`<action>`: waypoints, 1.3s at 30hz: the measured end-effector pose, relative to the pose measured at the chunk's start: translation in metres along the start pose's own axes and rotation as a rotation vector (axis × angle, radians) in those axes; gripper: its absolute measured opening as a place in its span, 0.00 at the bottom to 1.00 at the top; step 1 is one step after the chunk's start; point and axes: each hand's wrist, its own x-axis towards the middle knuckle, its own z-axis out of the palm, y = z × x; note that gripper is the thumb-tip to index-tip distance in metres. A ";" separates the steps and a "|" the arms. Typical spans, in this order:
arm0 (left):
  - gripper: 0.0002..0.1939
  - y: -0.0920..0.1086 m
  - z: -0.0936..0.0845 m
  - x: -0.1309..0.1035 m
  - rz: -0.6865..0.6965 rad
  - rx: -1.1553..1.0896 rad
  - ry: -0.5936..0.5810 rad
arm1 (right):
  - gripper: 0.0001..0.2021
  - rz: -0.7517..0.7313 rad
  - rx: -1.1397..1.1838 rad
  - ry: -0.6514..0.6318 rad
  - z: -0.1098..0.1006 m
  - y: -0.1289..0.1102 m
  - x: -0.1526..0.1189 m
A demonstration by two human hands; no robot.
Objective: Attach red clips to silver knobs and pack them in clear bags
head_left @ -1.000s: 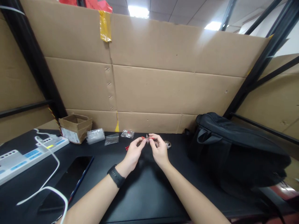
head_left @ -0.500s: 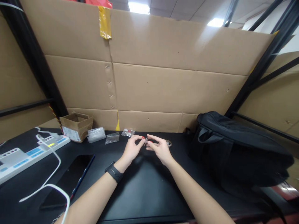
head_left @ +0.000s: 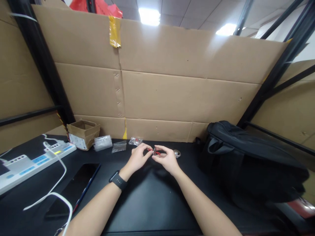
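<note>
Above the black table, my two hands meet around a small, thin, shiny disc-like piece (head_left: 154,151) with red bits beside it; its exact kind is too small to make out. My right hand (head_left: 168,159) pinches the piece between thumb and fingers. From the other side my left hand (head_left: 137,158) is closed, with its thumb and fingertips together at a red bit next to the piece. Just beyond my right fingers lies a roll of tape (head_left: 177,153), partly hidden. A small clear bag with something red inside (head_left: 135,141) rests behind my left hand.
On the left are a white power strip (head_left: 36,165) with a white cable (head_left: 58,157), a dark tablet (head_left: 76,188), an open cardboard box (head_left: 85,135) and clear plastic bags (head_left: 102,143). A large black bag (head_left: 248,160) occupies the right. Cardboard (head_left: 162,95) walls the back.
The view has tilted up slightly. My fingers have shifted around the small piece, and more red shows between them. Both hands stay together in the same place.
</note>
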 end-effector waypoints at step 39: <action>0.14 -0.018 -0.028 0.003 0.147 0.480 0.049 | 0.24 -0.096 -0.254 0.060 -0.061 -0.004 0.018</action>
